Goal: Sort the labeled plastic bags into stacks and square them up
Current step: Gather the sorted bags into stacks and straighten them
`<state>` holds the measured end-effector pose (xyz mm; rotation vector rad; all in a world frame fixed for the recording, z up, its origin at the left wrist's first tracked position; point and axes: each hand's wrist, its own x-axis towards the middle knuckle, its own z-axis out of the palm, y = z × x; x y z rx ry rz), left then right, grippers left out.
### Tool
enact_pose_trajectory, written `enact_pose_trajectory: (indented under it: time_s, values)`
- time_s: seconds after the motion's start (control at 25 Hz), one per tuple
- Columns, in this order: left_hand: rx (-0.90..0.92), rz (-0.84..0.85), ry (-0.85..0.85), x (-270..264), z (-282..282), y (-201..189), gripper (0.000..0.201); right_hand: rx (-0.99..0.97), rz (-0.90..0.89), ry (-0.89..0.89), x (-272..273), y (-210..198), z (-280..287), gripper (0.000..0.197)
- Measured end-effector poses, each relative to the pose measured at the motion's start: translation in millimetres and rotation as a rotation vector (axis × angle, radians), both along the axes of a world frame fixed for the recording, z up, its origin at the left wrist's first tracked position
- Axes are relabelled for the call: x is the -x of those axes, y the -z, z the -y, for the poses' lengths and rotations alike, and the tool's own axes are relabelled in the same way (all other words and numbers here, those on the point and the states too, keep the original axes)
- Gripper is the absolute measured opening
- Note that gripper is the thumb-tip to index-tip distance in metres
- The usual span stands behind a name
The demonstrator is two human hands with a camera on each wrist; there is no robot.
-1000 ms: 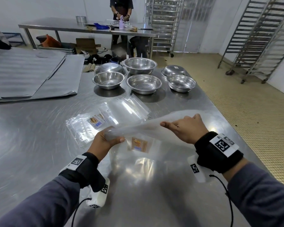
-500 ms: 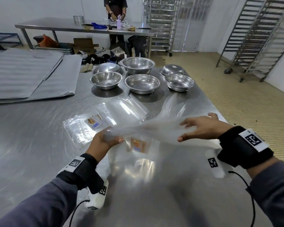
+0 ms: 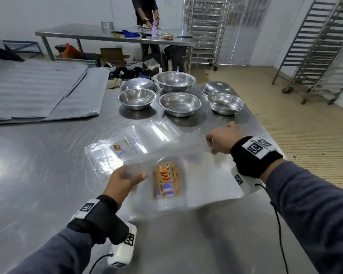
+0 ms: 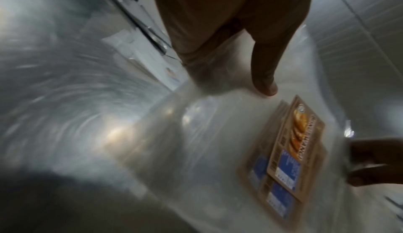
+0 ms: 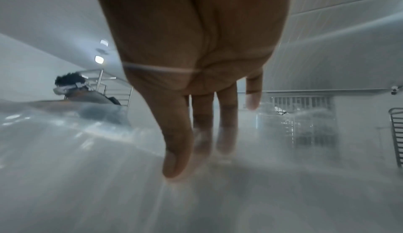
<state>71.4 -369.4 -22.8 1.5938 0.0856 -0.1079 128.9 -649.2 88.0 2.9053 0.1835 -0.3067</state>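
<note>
Both hands now lay the bag bunch down flat near 6 o'clock. Left hand pinches its left edge; right hand pinches its far corner. Next: square it.

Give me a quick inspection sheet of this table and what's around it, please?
Surface: steel table, shiny, swirl-scuffed.
Job's things: held bags, clear, orange label facing up; second bag pile lying flat behind the left hand.
Clutter: six steel bowls at the far end, two upside down; grey sheets at the far left.
Grippers: left hand pinches the held bags' left edge, thumb on top; right hand grips their far right edge.
Cables: black wrist cable hangs from the right wrist; another from the left.
Surroundings: second table with a person working; tray racks; tiled floor.
</note>
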Motion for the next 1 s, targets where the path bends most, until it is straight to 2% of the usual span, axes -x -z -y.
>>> enact_pose_trajectory:
  time_s: [0.16, 0.2, 0.28, 0.4, 0.44, 0.52, 0.64, 0.76, 1.0]
  values:
    - [0.052, -0.211, -0.097, 17, -14, 10, 0.032, 0.056, -0.120, -0.127, -57, 36, -41, 0.013]
    - [0.058, -0.267, -0.125, 21, -19, 13, 0.030, 0.049, -0.126, -0.151, -66, 49, -51, 0.018]
    - [0.060, -0.351, -0.191, 23, -30, 19, 0.007, -0.054, -0.095, -0.125, -76, 74, -61, 0.050]
    - [0.042, -0.436, -0.257, 24, -47, 28, 0.022, -0.394, -0.011, 0.117, -79, 94, -47, 0.085]
    - [0.031, -0.462, -0.263, 23, -50, 29, 0.019, -0.469, -0.027, 0.215, -77, 97, -34, 0.094]
    - [0.007, -0.508, -0.258, 23, -53, 27, 0.010, -0.513, -0.111, 0.372, -73, 108, -8, 0.111]
    - [-0.024, -0.558, -0.250, 21, -52, 20, 0.021, -0.491, -0.193, 0.527, -62, 126, 12, 0.136]
    - [-0.052, -0.558, -0.253, 21, -50, 17, 0.036, -0.374, -0.132, 0.481, -59, 140, 9, 0.126]
    - [-0.055, -0.497, -0.313, 27, -44, 14, 0.052, -0.483, 0.003, 0.520, -62, 152, -11, 0.115]
